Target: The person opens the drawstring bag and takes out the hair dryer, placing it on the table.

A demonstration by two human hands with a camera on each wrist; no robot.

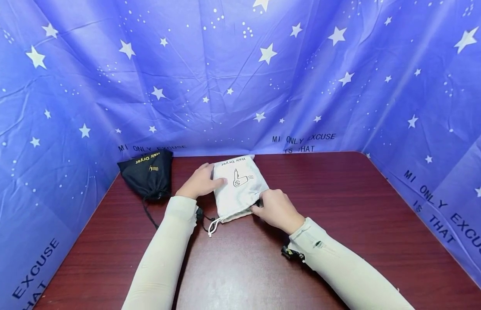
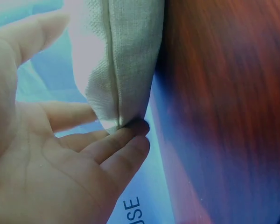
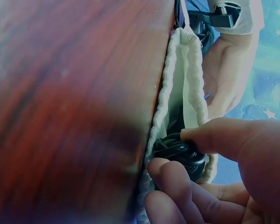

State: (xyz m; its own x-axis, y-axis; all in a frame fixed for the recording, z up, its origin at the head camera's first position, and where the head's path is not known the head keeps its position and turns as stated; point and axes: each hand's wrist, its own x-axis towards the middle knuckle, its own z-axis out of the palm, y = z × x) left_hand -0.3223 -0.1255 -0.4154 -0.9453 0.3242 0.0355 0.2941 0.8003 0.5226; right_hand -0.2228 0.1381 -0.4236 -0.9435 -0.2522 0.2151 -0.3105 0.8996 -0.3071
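A white drawstring bag (image 1: 240, 189) printed "Hair Dryer" lies on the table, its mouth toward me. My left hand (image 1: 201, 181) rests against its left side, thumb over the top face. In the left wrist view, the fairly straight fingers of that hand (image 2: 84, 144) touch a corner of the bag (image 2: 126, 60). At the bag's gaping mouth, my right hand (image 1: 279, 209) pinches a coiled black cord (image 3: 179, 151) between thumb and fingers. The coil sits just within the opening, as the right wrist view shows; whatever lies deeper is hidden.
A black drawstring bag (image 1: 149, 176), also lettered "Hair Dryer", lies at the table's back left, its cord trailing forward. White drawstrings (image 1: 213, 226) hang from the white bag's near left corner. Blue star-patterned cloth (image 1: 232, 77) surrounds the dark red wooden table (image 1: 333, 193).
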